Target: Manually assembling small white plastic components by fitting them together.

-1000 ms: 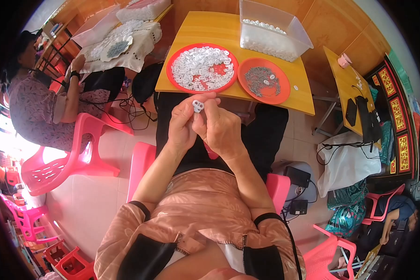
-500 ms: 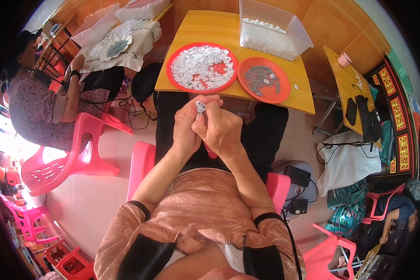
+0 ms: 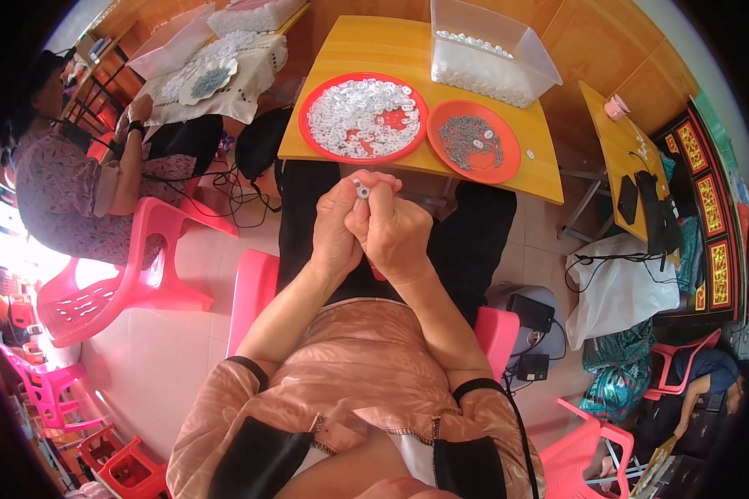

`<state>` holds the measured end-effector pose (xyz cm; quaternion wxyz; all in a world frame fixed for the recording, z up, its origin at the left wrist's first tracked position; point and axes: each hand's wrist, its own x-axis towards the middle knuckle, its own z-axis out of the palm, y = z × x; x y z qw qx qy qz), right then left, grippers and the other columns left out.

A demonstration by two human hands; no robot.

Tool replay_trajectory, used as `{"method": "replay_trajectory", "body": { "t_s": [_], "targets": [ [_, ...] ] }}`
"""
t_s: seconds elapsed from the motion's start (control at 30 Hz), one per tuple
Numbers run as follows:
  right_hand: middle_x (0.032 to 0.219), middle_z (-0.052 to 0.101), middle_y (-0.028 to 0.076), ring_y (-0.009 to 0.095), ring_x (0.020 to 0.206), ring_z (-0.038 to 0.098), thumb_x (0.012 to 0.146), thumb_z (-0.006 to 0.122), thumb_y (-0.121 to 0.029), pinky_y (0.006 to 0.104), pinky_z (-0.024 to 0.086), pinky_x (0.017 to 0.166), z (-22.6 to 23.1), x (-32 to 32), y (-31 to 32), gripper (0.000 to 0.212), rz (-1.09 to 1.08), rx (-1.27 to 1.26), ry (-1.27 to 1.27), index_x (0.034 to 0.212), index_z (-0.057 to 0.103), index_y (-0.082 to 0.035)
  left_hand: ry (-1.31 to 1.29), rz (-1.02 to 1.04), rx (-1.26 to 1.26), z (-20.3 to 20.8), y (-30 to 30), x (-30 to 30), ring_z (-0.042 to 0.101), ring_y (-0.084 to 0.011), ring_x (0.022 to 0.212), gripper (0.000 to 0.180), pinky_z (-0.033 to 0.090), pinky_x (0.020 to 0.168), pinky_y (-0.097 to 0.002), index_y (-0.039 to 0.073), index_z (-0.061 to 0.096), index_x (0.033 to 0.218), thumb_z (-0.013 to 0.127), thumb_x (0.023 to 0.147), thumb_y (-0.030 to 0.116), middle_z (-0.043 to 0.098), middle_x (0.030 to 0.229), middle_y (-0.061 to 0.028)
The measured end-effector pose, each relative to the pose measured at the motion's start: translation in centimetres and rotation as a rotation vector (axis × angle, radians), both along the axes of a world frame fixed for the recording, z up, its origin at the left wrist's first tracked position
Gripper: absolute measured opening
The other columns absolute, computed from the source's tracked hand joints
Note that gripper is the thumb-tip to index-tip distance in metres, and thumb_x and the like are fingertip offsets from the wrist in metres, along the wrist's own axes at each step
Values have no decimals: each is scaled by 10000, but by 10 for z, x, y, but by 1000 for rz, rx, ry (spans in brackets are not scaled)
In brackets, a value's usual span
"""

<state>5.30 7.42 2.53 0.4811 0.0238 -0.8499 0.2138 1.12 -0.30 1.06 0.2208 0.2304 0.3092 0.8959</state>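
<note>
Both my hands meet above my lap, just short of the table's front edge. Between the fingertips they pinch a small white plastic piece with dark holes (image 3: 361, 190). My left hand (image 3: 336, 224) closes round it from the left, and my right hand (image 3: 396, 233) presses on it from the right with thumb and bent index finger. Fingers cover most of the piece. Beyond them a red round tray (image 3: 306, 125) holds many similar white pieces. Beside it an orange-red plate (image 3: 508, 163) carries a heap of small grey metal parts with one white piece on top.
A clear plastic bin (image 3: 549, 81) of white pieces stands at the table's back right. One loose white piece (image 3: 531, 155) lies beside the plate. At left, a person (image 3: 83, 183) sits by another table, near a pink chair (image 3: 133, 274). Cables (image 3: 233, 195) trail there.
The white piece has turned and sunk deeper between my fingers, so less of its face shows. My hands stay together in nearly the same place.
</note>
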Motion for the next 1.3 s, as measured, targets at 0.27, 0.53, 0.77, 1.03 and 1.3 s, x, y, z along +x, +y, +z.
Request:
{"method": "replay_trajectory", "body": {
  "t_s": [0.27,0.53,0.77,1.03,1.3],
  "targets": [
    [564,545,115,240,495,577,895,499,-167,336,430,454,4,0,6,149,227,-272,-155,890,531,-21,-44,66,-54,-4,-2,-11,573,-198,1015,420,463,890,-311,-17,561,1104,445,956,358,605,1099,-138],
    [537,521,28,98,449,495,929,520,-199,236,340,426,8,2,12,198,584,-943,-331,900,595,-18,-23,67,-141,-6,-9,-17,577,-177,1008,358,471,877,-311,-16,572,1099,469,957,296,603,1119,-130],
    [498,409,-55,13,417,313,912,550,-225,185,191,394,12,4,21,215,672,-1390,-404,879,652,-39,73,65,-230,-7,-4,-18,559,-152,1025,274,434,898,-284,-17,580,1133,518,935,161,602,1138,-102],
    [494,450,-39,9,411,345,912,547,-257,177,203,391,9,2,28,258,629,-1346,-433,821,655,-42,143,86,-329,-3,-1,-22,585,-125,927,252,454,815,-243,-5,594,1117,521,929,147,620,1097,-84],
    [495,524,12,42,443,467,910,550,-215,219,328,414,5,1,48,288,320,-965,-289,796,641,34,286,-103,-814,-6,-11,-62,618,-99,700,269,466,625,-216,10,602,1091,502,932,203,655,879,-53]
  ]
}}
